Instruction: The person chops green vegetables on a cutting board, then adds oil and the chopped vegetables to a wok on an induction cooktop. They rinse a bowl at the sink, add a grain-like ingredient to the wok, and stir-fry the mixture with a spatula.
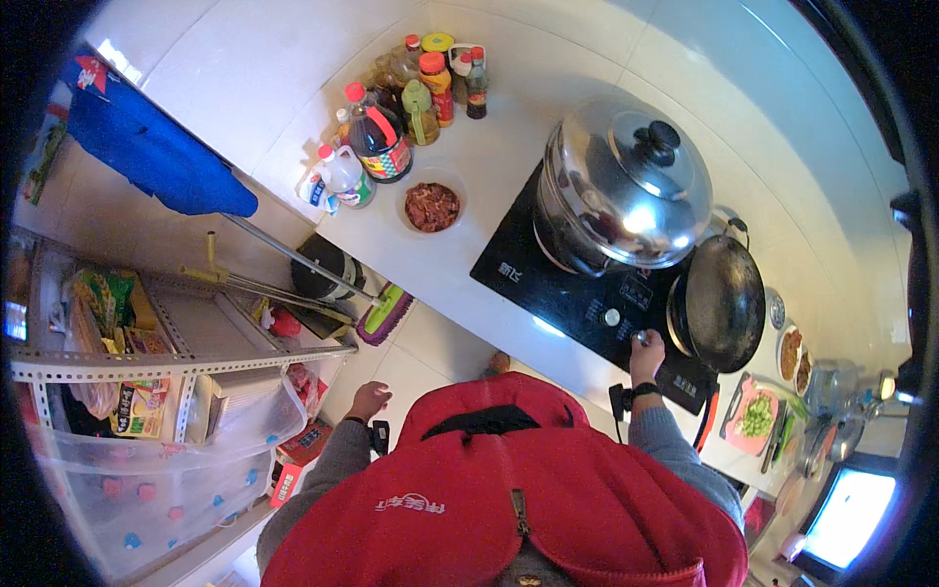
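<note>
My right hand point(647, 357) is at the front edge of a black double-burner cooktop point(546, 282), its fingertips gripping a small silver control knob point(643, 337). A matching knob point(611, 317) sits to its left, untouched. Behind them stands a large steel steamer pot point(555, 238) under a domed lid point(587, 158) with a black handle. A dark wok point(726, 308) is tilted on the right side of the cooktop. My left hand point(369, 401) hangs beside my body, holding nothing, fingers loosely curled with the thumb apart.
A bowl of raw meat point(433, 208) stands left of the cooktop, near sauce bottles point(378, 143). Rightward are a cutting board with chopped green vegetable point(758, 416), a knife point(774, 446) and plates of food point(791, 345). A mop point(385, 312) and metal shelf point(183, 367) are at left.
</note>
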Tool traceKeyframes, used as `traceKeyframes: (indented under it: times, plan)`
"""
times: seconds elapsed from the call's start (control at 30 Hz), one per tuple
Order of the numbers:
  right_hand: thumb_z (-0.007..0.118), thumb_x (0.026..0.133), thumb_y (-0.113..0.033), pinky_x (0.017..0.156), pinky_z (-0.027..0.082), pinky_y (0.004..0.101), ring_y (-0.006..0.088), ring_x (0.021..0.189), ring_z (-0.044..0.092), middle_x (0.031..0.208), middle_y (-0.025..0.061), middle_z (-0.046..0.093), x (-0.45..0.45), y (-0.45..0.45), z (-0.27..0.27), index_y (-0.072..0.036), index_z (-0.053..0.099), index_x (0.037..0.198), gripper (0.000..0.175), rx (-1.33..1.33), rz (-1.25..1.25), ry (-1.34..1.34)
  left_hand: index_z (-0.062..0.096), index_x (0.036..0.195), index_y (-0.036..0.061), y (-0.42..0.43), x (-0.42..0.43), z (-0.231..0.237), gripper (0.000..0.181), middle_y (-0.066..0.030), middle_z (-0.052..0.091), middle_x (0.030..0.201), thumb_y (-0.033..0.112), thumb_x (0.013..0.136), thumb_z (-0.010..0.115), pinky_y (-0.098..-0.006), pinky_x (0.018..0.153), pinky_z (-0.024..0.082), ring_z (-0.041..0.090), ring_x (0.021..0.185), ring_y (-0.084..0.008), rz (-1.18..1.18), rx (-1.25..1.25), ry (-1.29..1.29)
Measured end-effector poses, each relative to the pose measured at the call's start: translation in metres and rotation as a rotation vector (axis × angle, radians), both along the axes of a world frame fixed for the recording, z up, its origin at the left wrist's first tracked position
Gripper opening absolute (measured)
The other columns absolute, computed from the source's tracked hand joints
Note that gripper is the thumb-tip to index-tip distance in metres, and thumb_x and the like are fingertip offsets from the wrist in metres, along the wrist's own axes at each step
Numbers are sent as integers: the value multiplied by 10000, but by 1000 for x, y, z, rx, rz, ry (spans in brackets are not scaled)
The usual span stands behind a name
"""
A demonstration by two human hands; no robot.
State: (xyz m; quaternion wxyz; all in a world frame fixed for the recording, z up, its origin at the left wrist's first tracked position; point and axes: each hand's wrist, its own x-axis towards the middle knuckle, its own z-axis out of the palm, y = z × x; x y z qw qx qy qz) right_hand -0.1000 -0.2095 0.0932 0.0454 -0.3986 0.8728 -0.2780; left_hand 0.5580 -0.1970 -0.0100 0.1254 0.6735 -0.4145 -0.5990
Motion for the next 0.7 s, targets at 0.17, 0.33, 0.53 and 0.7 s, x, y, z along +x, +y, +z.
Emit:
traceKeyframes:
  times: [0.17,0.33,0.53,0.7]
  plan:
    - [713,722,-71,788,499,392,343,897,599,986,180,603,-4,2,-4,-5,597,1045,349,8,8,-82,632,1006,2,-54,-31,30,329,-104,657,708,211,759,692,-324,593,510,636,576,-172,-207,-164,-249]
    - [693,737,-61,821,490,387,326,935,594,1038,178,596,9,-1,-5,-6,578,1102,387,-26,-99,-126,636,1010,5,-104,-28,42,337,-100,654,694,215,754,696,-321,576,500,630,568,-177,-220,-102,-204]
    - [673,784,-51,685,472,315,193,758,560,869,88,576,96,-16,21,-2,546,1018,270,-103,-343,-185,636,990,-7,-163,13,-2,335,-104,646,658,226,754,685,-333,579,499,637,582,-199,-250,-93,-127]
    - [610,889,-181,570,452,232,92,643,546,761,27,619,200,-144,58,-29,620,893,153,64,205,-1002,643,903,8,-215,74,-48,263,-104,654,678,230,764,657,-348,574,497,638,587,-204,-315,-86,10]
